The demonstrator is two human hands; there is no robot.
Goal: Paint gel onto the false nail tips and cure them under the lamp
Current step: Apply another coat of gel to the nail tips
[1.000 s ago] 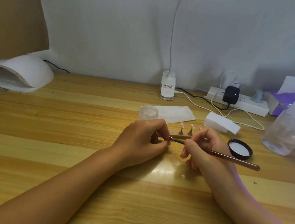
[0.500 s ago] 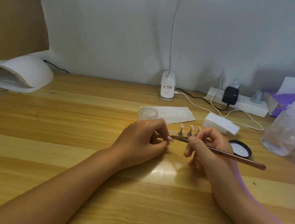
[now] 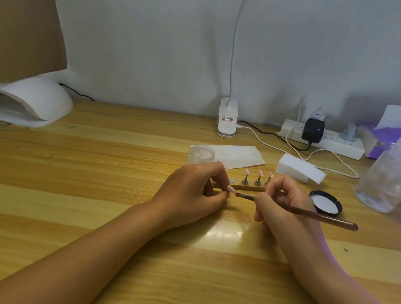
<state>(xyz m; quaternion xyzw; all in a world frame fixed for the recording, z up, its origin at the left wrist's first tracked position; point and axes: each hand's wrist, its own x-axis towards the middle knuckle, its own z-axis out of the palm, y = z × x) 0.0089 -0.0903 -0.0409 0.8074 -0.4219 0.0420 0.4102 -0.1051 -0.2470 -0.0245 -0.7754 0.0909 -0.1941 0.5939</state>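
At the middle of the wooden worktop point(image 3: 90, 189), the left hand point(image 3: 190, 190) has its fingers curled and pinches one pink false nail tip point(image 3: 230, 187), though its stand is hidden inside the fingers. The tip is pale glossy pink, small and oval, and faces the right hand. The right hand point(image 3: 285, 206) pinches a brown gel brush point(image 3: 312, 213) like a pen, its dark bristle end touching or just beside the held tip; which of the two cannot be told.

Just behind the hands, three more pink nail tips point(image 3: 260, 173) stand upright on small metal stands in a row along a wooden strip point(image 3: 248, 187). One grey round spot point(image 3: 233, 180) on the strip sits bare.

An open clear gel jar point(image 3: 201, 154) stands just behind the left hand, on the edge of a white paper sheet point(image 3: 239, 155). Its black lid point(image 3: 326, 203) lies upside down near the right hand, white inside. The white curing lamp point(image 3: 28, 99) sits well apart at the far left.

As for writing, the white clip lamp base point(image 3: 227, 121) carries a label with red and dark print, too small to read. White print on the purple tissue pack point(image 3: 383, 142) is blurred as well.

A white power strip point(image 3: 332, 144) holds a black adapter point(image 3: 313, 131). A white block point(image 3: 299, 172) and a clear plastic bottle point(image 3: 391, 178) stand to the right
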